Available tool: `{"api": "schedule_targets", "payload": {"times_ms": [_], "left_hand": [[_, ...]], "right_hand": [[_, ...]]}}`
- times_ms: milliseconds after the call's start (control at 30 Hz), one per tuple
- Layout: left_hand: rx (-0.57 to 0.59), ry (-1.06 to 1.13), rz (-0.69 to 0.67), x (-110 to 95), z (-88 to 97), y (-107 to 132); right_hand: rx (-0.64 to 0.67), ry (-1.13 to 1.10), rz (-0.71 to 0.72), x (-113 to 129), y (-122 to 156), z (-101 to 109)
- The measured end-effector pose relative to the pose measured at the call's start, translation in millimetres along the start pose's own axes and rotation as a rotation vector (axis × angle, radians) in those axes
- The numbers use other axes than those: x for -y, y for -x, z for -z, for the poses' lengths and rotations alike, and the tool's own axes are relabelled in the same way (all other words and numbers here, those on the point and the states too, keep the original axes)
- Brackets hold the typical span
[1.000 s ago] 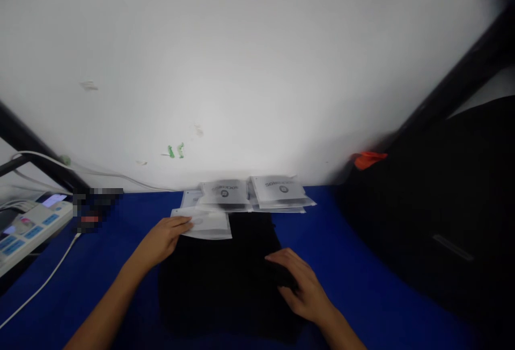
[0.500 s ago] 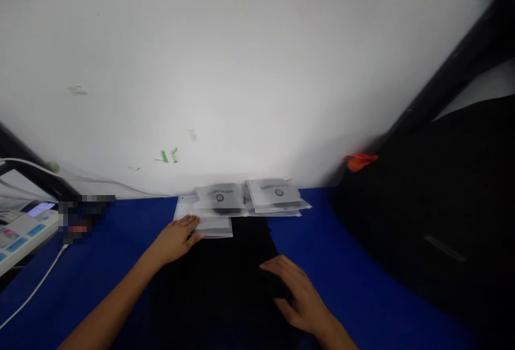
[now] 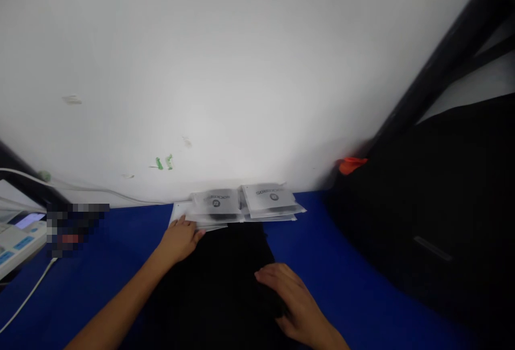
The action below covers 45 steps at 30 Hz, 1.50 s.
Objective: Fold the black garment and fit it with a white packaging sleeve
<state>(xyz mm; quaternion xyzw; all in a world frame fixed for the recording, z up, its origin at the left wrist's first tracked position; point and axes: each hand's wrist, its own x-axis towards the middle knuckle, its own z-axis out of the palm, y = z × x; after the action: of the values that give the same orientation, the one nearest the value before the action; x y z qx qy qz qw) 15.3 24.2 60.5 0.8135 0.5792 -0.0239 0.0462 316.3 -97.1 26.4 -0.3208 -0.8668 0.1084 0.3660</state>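
Looking down over the bench, we see the broad blue cloth-covered tabletop (image 3: 100, 280) running up to a plain white wall (image 3: 241, 60), a flat, matte working surface. To the right stands a large black bulk (image 3: 434, 221), soft-edged and unlit; it may be a heap of dark fabric or a bag, and the view is too dim for us to tell. In the middle lies a folded black garment (image 3: 225, 280), limp and matte, spread flat on the blue top directly before us, presumably so both hands can reach it. Our right hand (image 3: 293, 304) rests palm down on its right part, fingers loosely spread and gripping nothing, as if pressing the fabric flat. Our left hand (image 3: 181, 240) lies open at the garment's far left corner, fingertips touching the nearest of the frosted, glossy plastic packets (image 3: 241, 202) stacked in overlapping rows against the wall, printed sides up. At the far left edge sits a pale device with blue buttons (image 3: 16, 240), a thin white cable (image 3: 28, 296) trailing from it.
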Motion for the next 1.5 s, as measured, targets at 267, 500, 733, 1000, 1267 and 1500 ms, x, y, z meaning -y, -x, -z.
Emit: {"api": "schedule_targets", "payload": {"times_ms": [267,500,733,1000,1267,1500], "left_hand": [[0.064,0.568,-0.542,-86,-7.9,71],[0.159,0.626,-0.408,-97,-24.0,52],[0.136,0.707,-0.324,-67,-12.4,69],[-0.138,0.591,-0.281,-29,-17.2,96],[-0.113,0.419,-0.293,-29,-32.0,89],[-0.284,0.589,-0.166,7,-16.1,93]], "right_hand": [[0.092,0.243,0.104,6,-4,-4],[0.043,0.243,-0.017,10,-3,-5],[0.027,0.138,-0.188,6,-2,-5],[0.005,0.103,-0.166,5,-9,-1],[-0.082,0.165,-0.170,0,-8,0],[-0.190,0.175,-0.190,-9,-2,-2]]}}
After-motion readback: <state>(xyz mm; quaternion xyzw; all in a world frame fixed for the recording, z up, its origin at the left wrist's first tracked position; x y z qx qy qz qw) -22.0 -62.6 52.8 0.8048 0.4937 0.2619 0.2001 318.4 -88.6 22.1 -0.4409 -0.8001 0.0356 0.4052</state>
